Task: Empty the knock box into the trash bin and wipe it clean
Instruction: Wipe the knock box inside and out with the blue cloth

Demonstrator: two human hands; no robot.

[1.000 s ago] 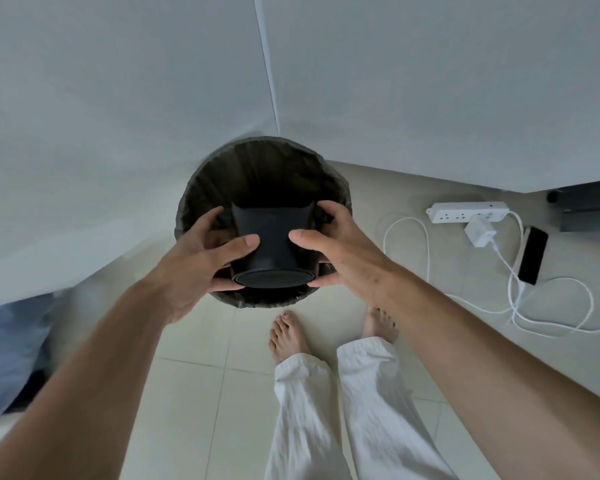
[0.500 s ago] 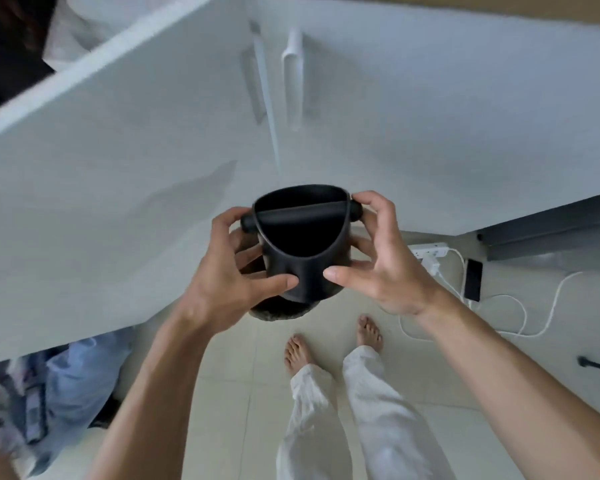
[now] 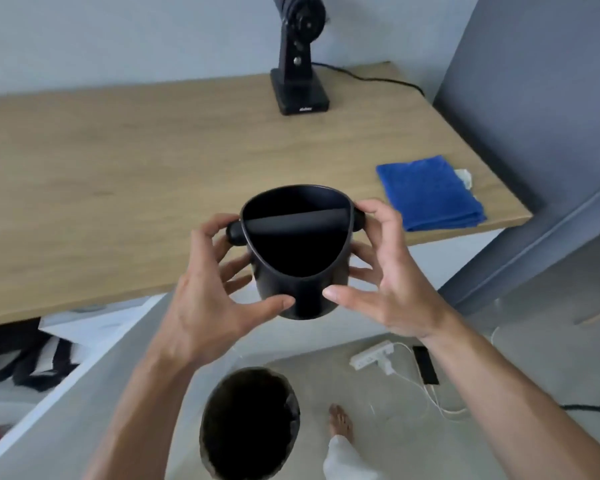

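knock box: black knock box [image 3: 297, 258], upright, mouth up, held in the air above the front edge of the wooden desk [image 3: 125, 174]; knock bar [image 3: 297, 220] across the opening; inside looks dark, can't tell if residue is left
left hand: left hand [image 3: 219, 296] clamped on the box's left wall, thumb across the front, fingers wrapped behind
right hand: right hand [image 3: 381, 282] clamped on the right wall, thumb on the front, fingers up near the bar end
step: my read is the dump is done, wipe not yet done
risk 1: both hands busy; freeing one to grab the cloth leaves a one-hand grip on a smooth round wall, so it could slip
risk 2: leftover grounds could spill on the desk if the box tips
trash bin: dark bin [image 3: 250, 424] on the floor, directly below the box
cloth: folded blue cloth [image 3: 430, 192] on the desk, right of the box, near the edge
other: black stand [image 3: 300, 64] at the back of the desk; power strip [image 3: 371, 356], phone [image 3: 426, 365] on the floor
obstruction: nothing between box and cloth
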